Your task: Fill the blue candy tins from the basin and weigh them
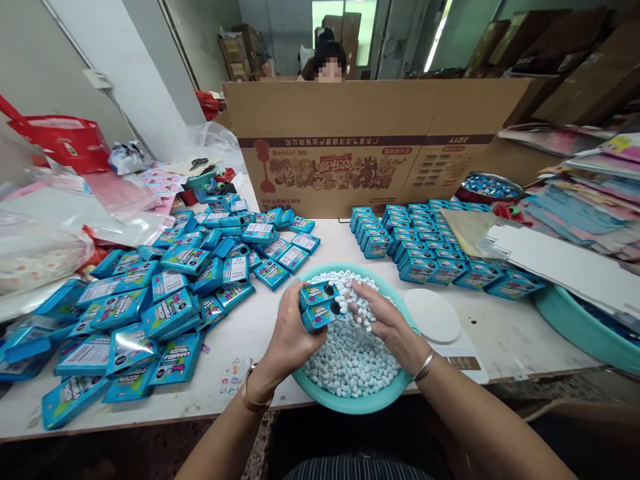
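Note:
My left hand (293, 327) is closed round two small blue candy boxes (318, 315), held side by side with their dark round openings facing right. My right hand (383, 320) cups a scoop of white candies (359, 305) against those openings, its fingers curled. Both hands are over a turquoise basin (345, 404) filled with the same small white candies. Loose blue boxes (170, 310) lie in a heap to the left of the basin. To the right, more blue boxes (420, 267) stand upright in rows.
A large cardboard carton (370, 110) stands behind the boxes, with a person (330, 57) beyond it. A white kitchen scale (433, 315) sits right of the basin. Another turquoise basin (575, 327) is at the right edge. Stacked sheets (590, 193) and a red bag (70, 143) flank the table.

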Action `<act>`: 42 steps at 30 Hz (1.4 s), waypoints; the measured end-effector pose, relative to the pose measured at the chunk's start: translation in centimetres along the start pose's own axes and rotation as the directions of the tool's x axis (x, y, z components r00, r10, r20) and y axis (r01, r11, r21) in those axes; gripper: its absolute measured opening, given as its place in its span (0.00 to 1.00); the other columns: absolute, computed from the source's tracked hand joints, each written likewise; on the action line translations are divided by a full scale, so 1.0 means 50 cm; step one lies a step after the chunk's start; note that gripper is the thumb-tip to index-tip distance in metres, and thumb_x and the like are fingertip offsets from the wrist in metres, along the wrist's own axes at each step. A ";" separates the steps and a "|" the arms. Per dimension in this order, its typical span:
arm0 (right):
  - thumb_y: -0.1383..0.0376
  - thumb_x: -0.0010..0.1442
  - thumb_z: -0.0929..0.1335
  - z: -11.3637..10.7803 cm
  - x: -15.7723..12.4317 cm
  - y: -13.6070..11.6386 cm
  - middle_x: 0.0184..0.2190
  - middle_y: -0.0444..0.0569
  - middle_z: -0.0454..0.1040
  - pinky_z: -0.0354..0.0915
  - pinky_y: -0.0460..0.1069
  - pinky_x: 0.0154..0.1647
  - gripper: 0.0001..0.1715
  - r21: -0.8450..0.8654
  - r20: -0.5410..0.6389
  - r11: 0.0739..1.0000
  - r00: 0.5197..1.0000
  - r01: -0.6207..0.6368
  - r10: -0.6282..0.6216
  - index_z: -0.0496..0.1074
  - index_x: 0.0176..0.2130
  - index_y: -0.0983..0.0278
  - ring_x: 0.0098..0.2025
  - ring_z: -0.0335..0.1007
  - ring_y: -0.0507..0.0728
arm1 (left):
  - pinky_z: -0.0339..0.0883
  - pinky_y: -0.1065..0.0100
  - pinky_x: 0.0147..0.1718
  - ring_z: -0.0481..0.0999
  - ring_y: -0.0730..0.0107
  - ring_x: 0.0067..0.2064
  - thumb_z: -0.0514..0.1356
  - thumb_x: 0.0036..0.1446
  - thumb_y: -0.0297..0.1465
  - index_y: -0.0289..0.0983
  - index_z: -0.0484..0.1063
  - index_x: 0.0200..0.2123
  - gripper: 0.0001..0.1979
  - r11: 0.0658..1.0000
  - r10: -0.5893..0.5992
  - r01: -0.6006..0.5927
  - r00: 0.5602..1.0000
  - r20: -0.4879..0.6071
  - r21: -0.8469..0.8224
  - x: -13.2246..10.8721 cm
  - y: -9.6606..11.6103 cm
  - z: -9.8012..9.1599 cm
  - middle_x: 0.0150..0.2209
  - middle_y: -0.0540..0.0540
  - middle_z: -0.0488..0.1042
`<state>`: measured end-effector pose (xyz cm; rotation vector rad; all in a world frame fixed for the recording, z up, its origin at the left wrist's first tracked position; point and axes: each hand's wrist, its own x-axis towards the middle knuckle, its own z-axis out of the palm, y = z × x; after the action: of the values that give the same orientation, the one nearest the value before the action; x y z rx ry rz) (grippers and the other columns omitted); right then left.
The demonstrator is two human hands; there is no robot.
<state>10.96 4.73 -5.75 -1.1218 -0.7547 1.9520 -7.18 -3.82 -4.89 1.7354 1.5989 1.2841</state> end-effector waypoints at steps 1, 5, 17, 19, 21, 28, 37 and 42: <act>0.53 0.49 0.78 0.014 -0.004 -0.010 0.25 0.42 0.71 0.54 0.43 0.16 0.20 0.096 -0.016 0.995 0.999 0.039 -0.037 0.71 0.34 0.60 0.21 0.63 0.50 | 0.63 0.47 0.59 0.68 0.48 0.59 0.65 0.44 0.27 0.38 0.59 0.58 0.36 0.998 0.018 -0.018 1.000 0.002 0.068 0.004 -0.001 0.005 0.54 0.38 0.69; 0.58 0.48 0.77 0.069 -0.017 -0.032 0.28 0.43 0.76 0.68 0.47 0.26 0.15 0.336 -0.161 0.912 0.969 0.233 -0.188 0.71 0.33 0.59 0.28 0.71 0.53 | 0.63 0.44 0.56 0.69 0.45 0.55 0.64 0.41 0.24 0.38 0.61 0.55 0.35 0.970 0.040 -0.053 0.997 0.062 0.238 0.020 0.003 0.027 0.50 0.39 0.70; 0.62 0.46 0.74 0.121 -0.056 -0.064 0.31 0.43 0.77 0.66 0.47 0.36 0.11 0.150 -0.155 0.831 0.843 0.536 -0.515 0.75 0.33 0.60 0.34 0.72 0.53 | 0.68 0.55 0.51 0.74 0.55 0.50 0.70 0.41 0.27 0.37 0.63 0.53 0.34 0.975 -0.087 0.099 0.994 0.068 -0.199 0.026 0.020 0.048 0.49 0.43 0.72; 0.61 0.47 0.74 0.120 -0.056 -0.066 0.31 0.43 0.77 0.65 0.47 0.36 0.11 0.127 -0.132 0.832 0.841 0.539 -0.525 0.75 0.33 0.60 0.34 0.72 0.53 | 0.69 0.56 0.50 0.75 0.56 0.49 0.70 0.41 0.27 0.37 0.64 0.52 0.34 0.966 -0.086 0.103 0.993 0.081 -0.238 0.028 0.020 0.050 0.48 0.44 0.73; 0.60 0.47 0.74 0.119 -0.057 -0.065 0.31 0.43 0.77 0.66 0.48 0.38 0.11 0.107 -0.122 0.834 0.840 0.541 -0.529 0.75 0.33 0.60 0.36 0.72 0.54 | 0.69 0.56 0.50 0.75 0.55 0.49 0.70 0.40 0.26 0.37 0.64 0.52 0.34 0.962 -0.083 0.101 0.993 0.082 -0.254 0.030 0.021 0.051 0.48 0.44 0.73; 0.60 0.46 0.75 0.115 -0.059 -0.061 0.34 0.45 0.78 0.65 0.49 0.41 0.11 0.112 -0.087 0.836 0.843 0.537 -0.530 0.76 0.32 0.61 0.38 0.72 0.54 | 0.70 0.58 0.48 0.75 0.58 0.46 0.71 0.39 0.27 0.37 0.65 0.51 0.34 0.949 -0.112 0.130 0.991 0.079 -0.287 0.038 0.016 0.050 0.45 0.46 0.74; 0.60 0.48 0.76 0.110 -0.065 -0.058 0.38 0.46 0.80 0.67 0.51 0.48 0.09 0.132 -0.013 0.839 0.847 0.529 -0.532 0.78 0.31 0.60 0.40 0.75 0.55 | 0.68 0.55 0.52 0.75 0.54 0.49 0.70 0.38 0.27 0.37 0.65 0.53 0.36 0.963 -0.090 0.110 0.992 0.090 -0.245 0.037 0.006 0.046 0.49 0.43 0.73; 0.60 0.48 0.76 0.096 -0.061 -0.061 0.39 0.46 0.80 0.66 0.52 0.52 0.09 0.171 -0.031 0.841 0.856 0.513 -0.516 0.77 0.31 0.60 0.41 0.76 0.55 | 0.70 0.55 0.51 0.76 0.55 0.49 0.72 0.37 0.29 0.37 0.65 0.52 0.36 0.935 -0.069 0.099 0.992 0.101 -0.340 0.042 0.003 0.037 0.47 0.44 0.75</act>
<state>8.67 3.31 0.12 -0.7020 -0.7817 1.5309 -5.74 -1.40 -4.93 1.4696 1.2925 1.3340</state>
